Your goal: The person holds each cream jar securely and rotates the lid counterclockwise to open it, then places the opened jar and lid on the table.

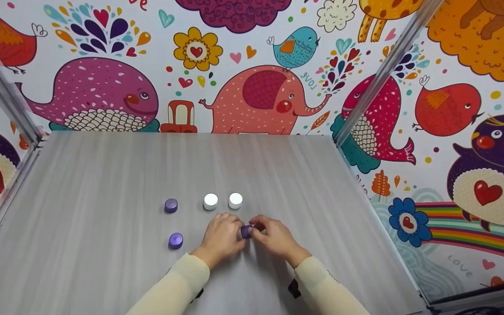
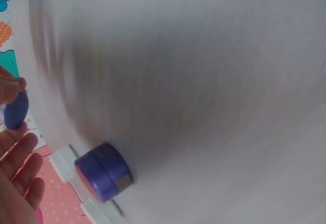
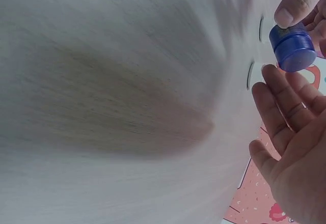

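Note:
A small purple jar [image 1: 246, 232] with a groove round its side is between the two hands, raised off the table in the right wrist view. My left hand [image 1: 223, 236] grips it, with the thumb pressed on its side in that view. My right hand [image 1: 274, 236] pinches the jar's other side between thumb and index finger. Its remaining fingers [image 3: 277, 114] are spread below the jar. Two more purple jars, a rear one [image 1: 171, 205] and a front one [image 1: 176, 240], stand left of my hands. Beyond my hands are two white jars, left [image 1: 210, 201] and right [image 1: 235, 201].
The pale wood-grain table [image 1: 103, 188] meets a back wall [image 1: 243, 52] printed with cartoon animals. Similar printed panels rise on the left and right, joined by metal corner posts. Light-coloured sleeves [image 1: 173, 284] cover the forearms.

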### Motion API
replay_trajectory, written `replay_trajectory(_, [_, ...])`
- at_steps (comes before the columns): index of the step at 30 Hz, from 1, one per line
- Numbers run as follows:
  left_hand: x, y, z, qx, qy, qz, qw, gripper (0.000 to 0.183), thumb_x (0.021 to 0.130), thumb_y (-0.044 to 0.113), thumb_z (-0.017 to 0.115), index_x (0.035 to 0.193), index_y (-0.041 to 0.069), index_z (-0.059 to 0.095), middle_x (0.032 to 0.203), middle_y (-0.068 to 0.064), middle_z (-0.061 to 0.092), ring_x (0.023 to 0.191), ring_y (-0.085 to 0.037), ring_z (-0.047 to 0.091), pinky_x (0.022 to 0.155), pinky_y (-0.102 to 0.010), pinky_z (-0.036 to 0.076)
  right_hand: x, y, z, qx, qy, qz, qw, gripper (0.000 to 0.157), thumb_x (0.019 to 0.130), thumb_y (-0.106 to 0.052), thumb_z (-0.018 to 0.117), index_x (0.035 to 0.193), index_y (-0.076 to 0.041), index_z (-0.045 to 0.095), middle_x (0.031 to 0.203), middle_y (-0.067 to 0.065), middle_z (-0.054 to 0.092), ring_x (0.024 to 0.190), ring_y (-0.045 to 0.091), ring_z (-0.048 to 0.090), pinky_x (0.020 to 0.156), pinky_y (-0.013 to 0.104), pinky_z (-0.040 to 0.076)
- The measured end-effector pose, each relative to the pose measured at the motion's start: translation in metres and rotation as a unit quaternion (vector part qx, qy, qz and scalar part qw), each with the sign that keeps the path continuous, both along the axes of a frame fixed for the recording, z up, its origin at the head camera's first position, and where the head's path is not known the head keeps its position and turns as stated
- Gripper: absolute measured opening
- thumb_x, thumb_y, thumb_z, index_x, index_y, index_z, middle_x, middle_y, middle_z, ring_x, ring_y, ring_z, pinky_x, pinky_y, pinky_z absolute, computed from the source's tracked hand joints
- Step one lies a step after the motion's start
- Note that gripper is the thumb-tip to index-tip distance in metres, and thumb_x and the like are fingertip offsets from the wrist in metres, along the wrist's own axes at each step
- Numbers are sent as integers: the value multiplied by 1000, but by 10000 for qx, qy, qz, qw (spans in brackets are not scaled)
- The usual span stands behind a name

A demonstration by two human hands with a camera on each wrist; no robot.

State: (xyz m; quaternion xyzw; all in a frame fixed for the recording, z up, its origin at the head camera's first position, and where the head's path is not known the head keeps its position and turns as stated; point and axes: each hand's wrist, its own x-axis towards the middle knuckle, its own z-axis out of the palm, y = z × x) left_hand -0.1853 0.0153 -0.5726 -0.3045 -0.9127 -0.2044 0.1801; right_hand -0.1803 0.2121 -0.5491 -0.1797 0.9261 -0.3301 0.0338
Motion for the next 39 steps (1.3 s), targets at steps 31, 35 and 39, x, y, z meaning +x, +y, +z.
replay_trajectory(31, [0, 0, 4, -135, -106, -23, 9998, 35, 71, 36, 80, 92, 9, 75, 93, -1, 69, 88, -22, 61, 80, -37, 46, 1, 0, 4, -97, -48, 125, 9999, 30, 86, -18, 68, 115, -9, 67, 97, -4, 70, 91, 19, 67, 76, 35, 52])
replay_trajectory(35, [0, 1, 4, -190, -129, -25, 9997, 33, 72, 37, 79, 91, 9, 75, 93, 0, 69, 87, -21, 61, 80, -37, 46, 2, -1, 4, 28, 9, 47, 10000, 29, 89, -24, 66, 115, -10, 67, 97, -4, 70, 88, 16, 67, 77, 35, 52])
replay_trajectory(39, [1, 1, 3, -209, -103, -21, 9997, 33, 72, 36, 79, 91, 9, 74, 92, 0, 69, 87, -21, 61, 80, -37, 46, 1, 0, 3, 75, -6, 89, 9999, 22, 93, -27, 63, 110, -13, 69, 96, -7, 70, 85, 10, 65, 76, 33, 53])
